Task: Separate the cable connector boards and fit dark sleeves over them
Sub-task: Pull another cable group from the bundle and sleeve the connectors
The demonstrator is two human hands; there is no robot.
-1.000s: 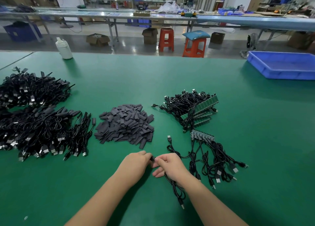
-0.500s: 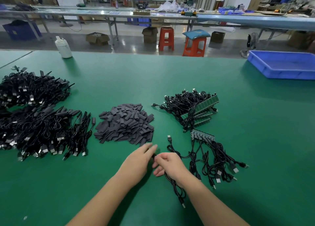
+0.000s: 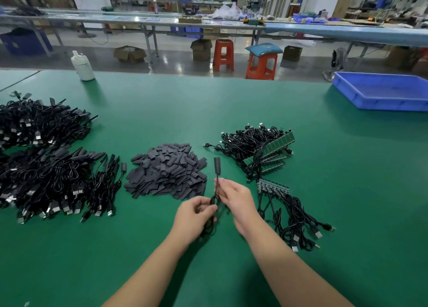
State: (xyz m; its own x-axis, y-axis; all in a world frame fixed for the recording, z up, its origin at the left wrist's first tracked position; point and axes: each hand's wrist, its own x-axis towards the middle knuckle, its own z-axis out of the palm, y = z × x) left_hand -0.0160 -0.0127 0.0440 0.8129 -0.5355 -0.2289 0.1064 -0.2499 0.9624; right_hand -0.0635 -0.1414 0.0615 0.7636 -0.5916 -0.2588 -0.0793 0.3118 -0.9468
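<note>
My left hand (image 3: 195,214) and my right hand (image 3: 236,196) both hold one black cable above the green table. The cable's sleeved end (image 3: 217,165) sticks up above my right fingers, covered by a dark sleeve. My left hand grips the bunched cable lower down. A heap of loose dark sleeves (image 3: 166,171) lies just beyond my hands. To the right, a strip of green connector boards (image 3: 273,186) with cables attached lies flat, and a bigger bundle of boards and cables (image 3: 261,147) sits behind it.
Large piles of finished black cables (image 3: 46,167) cover the left side of the table. A blue tray (image 3: 382,91) stands at the far right and a white bottle (image 3: 82,65) at the far left edge. Stools and benches stand beyond the table.
Both hands have lifted the cable off the table. Its sleeved end now stands upright above my right fingers, and my left hand has closed round the cable lower down.
</note>
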